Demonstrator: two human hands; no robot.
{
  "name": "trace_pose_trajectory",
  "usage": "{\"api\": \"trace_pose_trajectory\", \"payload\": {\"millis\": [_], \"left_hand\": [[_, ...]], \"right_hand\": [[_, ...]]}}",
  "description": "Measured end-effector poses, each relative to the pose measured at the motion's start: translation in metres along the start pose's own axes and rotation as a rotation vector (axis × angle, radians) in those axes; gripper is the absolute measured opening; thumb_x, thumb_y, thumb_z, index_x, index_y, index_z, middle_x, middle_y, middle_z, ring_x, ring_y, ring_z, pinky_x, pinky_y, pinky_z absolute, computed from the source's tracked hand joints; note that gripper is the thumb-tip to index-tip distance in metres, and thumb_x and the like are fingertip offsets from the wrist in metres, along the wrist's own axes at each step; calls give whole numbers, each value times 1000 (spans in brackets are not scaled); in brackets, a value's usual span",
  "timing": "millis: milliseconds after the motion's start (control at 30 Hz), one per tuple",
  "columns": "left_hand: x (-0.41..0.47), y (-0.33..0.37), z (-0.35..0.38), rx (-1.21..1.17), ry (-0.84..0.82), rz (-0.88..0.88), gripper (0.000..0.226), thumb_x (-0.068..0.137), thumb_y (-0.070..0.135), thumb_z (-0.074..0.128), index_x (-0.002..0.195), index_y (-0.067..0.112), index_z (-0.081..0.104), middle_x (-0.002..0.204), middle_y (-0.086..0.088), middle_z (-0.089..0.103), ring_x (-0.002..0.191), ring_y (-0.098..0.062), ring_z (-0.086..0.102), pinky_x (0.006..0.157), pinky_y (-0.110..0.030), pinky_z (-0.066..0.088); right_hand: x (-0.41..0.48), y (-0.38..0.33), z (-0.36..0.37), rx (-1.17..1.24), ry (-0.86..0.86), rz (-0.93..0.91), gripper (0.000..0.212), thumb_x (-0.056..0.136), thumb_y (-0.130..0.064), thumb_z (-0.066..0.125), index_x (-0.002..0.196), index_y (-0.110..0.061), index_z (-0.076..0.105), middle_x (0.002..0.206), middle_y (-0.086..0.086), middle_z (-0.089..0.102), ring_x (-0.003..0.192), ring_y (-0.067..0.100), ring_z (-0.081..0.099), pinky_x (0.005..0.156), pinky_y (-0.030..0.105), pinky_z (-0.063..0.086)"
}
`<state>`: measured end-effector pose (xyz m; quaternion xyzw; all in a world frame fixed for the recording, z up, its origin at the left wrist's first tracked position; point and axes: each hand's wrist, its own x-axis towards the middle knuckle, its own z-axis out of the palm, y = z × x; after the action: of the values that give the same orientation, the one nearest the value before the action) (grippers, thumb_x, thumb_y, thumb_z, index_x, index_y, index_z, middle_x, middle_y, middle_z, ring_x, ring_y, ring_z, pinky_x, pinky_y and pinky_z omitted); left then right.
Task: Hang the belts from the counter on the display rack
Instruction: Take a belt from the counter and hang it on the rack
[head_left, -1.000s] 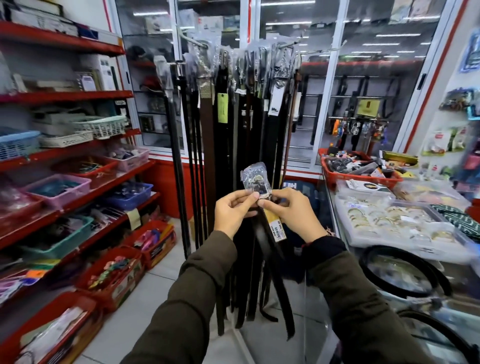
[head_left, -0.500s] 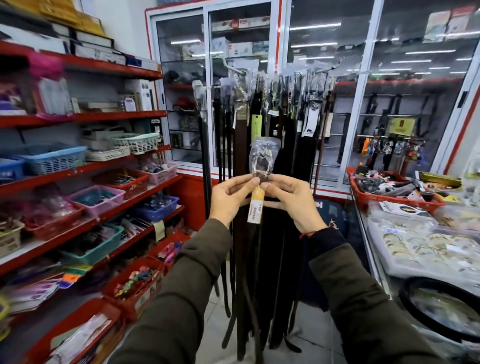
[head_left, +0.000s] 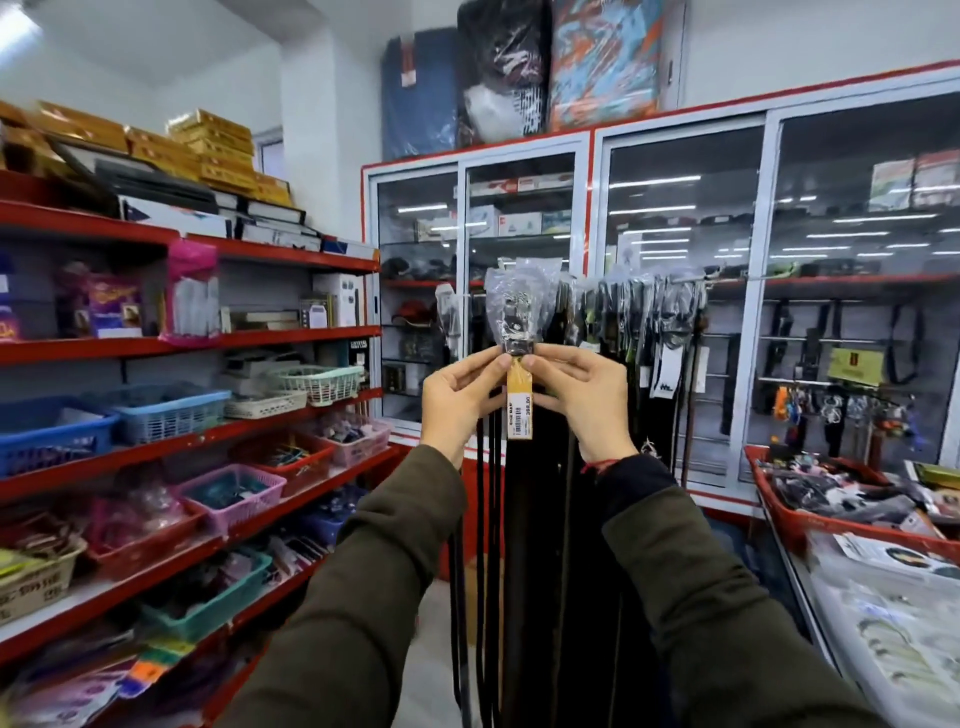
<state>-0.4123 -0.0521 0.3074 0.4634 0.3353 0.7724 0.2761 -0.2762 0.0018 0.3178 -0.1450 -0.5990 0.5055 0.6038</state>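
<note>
I hold a black belt (head_left: 524, 519) upright in front of me; its buckle (head_left: 517, 312) is wrapped in clear plastic and a yellow price tag (head_left: 519, 410) dangles just below it. My left hand (head_left: 457, 400) pinches the belt from the left just under the buckle. My right hand (head_left: 582, 397) pinches it from the right at the same height. Right behind stands the display rack (head_left: 691, 278) with several dark belts (head_left: 654, 364) hanging by their wrapped buckles. The held buckle is level with the rack's top and not hooked on it.
Red shelves (head_left: 291, 340) with plastic baskets and boxes run along the left. Glass-door cabinets (head_left: 685, 218) stand behind the rack. At the right is the counter (head_left: 883, 649) with trays of jewellery and a red bin (head_left: 810, 519) of goods.
Both hands have raised the belt from chest height up to the rack's top. The view has tilted upward, so the counter's coiled belts have dropped out of sight.
</note>
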Motion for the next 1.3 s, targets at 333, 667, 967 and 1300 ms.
{"api": "trace_pose_trajectory", "payload": {"millis": [333,667,967,1300], "left_hand": [[40,25,4,-61,14,-13,33,93,15,70,122,0,70,116,-20,74,89,-16,74,71,-21,61],[56,27,11,-55,5,-88,33,96,19,68,123,-1,70,115,-19,74,83,-16,72,70,-21,61],[58,7,17,-27,52,-106,34,99,12,62,130,-1,64,103,-13,74,72,-10,74,64,-19,60],[19,-52,19,751,245,462,36,101,26,54,137,21,56,141,1,51,133,-13,47,112,-26,38]], "right_hand": [[41,-16,31,-57,39,-66,22,88,-6,78,109,0,75,84,7,79,71,9,79,59,23,62],[54,-19,31,-48,71,-55,22,88,-7,78,108,1,75,86,11,79,70,11,79,57,24,62],[59,3,22,-242,100,-72,19,93,-2,68,111,-6,74,96,14,78,89,27,78,67,35,66],[21,39,-19,-1024,116,-433,40,104,-18,46,143,-17,55,148,1,54,142,20,46,119,40,38]]}}
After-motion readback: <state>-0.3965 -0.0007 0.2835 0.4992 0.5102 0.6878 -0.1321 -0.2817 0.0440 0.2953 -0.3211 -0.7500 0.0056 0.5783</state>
